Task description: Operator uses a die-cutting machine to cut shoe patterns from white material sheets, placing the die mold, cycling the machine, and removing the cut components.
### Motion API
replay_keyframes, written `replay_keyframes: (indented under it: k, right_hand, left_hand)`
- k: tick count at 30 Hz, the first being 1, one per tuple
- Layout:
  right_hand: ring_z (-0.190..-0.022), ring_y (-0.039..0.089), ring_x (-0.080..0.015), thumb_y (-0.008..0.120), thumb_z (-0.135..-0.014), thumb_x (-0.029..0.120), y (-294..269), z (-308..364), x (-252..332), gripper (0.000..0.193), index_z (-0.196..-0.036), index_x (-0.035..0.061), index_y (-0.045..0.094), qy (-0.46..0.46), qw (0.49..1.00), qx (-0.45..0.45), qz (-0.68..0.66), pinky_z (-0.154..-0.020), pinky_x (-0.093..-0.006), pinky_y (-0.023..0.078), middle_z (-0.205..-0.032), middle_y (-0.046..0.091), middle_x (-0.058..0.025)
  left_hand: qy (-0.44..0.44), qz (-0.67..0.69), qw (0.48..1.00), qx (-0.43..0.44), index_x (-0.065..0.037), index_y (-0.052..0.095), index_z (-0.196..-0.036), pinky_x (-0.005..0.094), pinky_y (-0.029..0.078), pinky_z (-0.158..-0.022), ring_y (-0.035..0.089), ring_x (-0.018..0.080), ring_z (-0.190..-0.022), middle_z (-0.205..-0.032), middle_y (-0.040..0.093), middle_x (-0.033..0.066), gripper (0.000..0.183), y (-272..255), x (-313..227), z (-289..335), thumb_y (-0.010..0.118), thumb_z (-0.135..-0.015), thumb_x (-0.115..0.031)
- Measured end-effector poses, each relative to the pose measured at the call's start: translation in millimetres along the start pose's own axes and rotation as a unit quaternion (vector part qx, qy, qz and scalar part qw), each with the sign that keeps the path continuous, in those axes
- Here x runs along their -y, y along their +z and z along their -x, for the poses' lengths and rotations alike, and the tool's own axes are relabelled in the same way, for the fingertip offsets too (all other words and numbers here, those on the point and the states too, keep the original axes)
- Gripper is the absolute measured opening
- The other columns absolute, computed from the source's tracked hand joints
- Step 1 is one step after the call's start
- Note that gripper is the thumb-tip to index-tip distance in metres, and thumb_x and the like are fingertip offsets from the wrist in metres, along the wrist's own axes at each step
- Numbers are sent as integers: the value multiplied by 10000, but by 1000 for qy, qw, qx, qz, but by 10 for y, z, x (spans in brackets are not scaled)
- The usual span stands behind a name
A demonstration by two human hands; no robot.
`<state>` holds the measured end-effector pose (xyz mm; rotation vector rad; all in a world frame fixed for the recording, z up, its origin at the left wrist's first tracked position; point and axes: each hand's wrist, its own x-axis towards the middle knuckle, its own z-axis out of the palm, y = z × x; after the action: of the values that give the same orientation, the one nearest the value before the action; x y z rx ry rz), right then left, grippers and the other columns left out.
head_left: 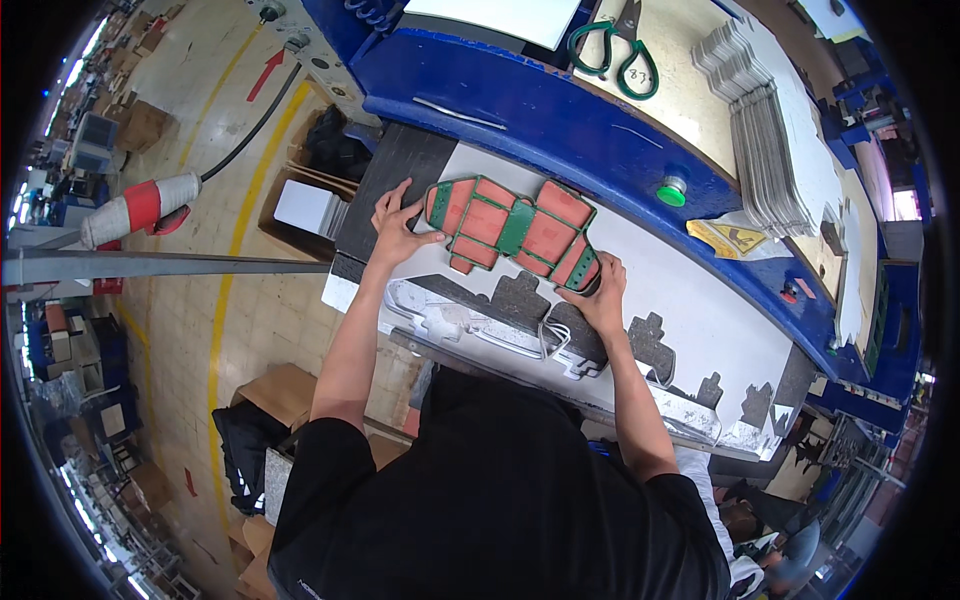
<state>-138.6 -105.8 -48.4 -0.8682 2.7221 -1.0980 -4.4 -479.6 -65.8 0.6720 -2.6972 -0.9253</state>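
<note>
A cutting die [515,228] with green metal edges and red pad blocks lies on a white sheet [680,300], slightly tilted down to the right. My left hand [402,226] grips its left end, thumb toward the near edge and fingers around the outer side. At its right end my right hand [600,296] is closed on the rim, with some fingertips hidden behind it. Dark irregular gaps [520,297] show where shapes are cut out of the sheet along the near side. A curled white offcut strip [550,335] lies just below the die.
Across the far side runs a blue machine beam [620,130] with a green button [672,191]. Beyond it are green-handled scissors [617,55] and a stack of grey cut pieces [775,150]. Left of the bed stands a cardboard box [300,235]; a red-and-white connector [145,208] hangs nearby.
</note>
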Motion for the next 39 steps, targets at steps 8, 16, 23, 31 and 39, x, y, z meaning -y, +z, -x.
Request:
replay_keyframes:
  k: [8,16,23,31,39]
  right_hand:
    - [-1178,459,-366,915,-559,232,-83,-43,70,896,-1308,30,468,28,999,34,11,-1021,-461,366,-1234,489,-164]
    - [-1190,442,-363,912,-576,239,-82,-104,85,874,-1305,39,473,36,998,52,4,-1035,-455,352,-1256,477,-155]
    - [-1189,443,-359,910,-578,240,-78,-86,72,871,-1304,38,473,22,999,49,-3,-1035,-456,351,-1256,476,-155]
    - [-1188,438,-349,910,-576,245,-76,-76,62,905,-1337,72,453,24,999,43,7,-1032,-456,328,-1257,489,-141]
    - [-1221,425,-364,924,-564,250,-149,-99,86,1086,-1461,49,345,13,998,47,-27,-1043,-451,352,-1306,475,-154]
  left_hand:
    - [19,26,999,-4,-236,698,-1224,459,196,-1122,267,329,-1381,-1536,367,57,807,13,62,-44,927,-472,-421]
    - [15,25,1000,0,-201,700,-1224,459,194,-1139,280,326,-1376,-1547,362,40,814,-43,-2,-46,936,-466,-381]
    - [28,17,999,-1,-242,704,-1223,464,203,-1119,276,319,-1368,-1542,365,54,801,-13,49,-43,936,-470,-392]
    - [16,15,1000,9,-218,686,-1243,456,197,-1132,265,322,-1384,-1550,353,46,823,-53,-28,-44,937,-474,-369]
    - [-26,67,995,71,-189,596,-1353,409,294,-1117,287,351,-1390,-1563,315,91,916,-380,2,-95,925,-521,-387]
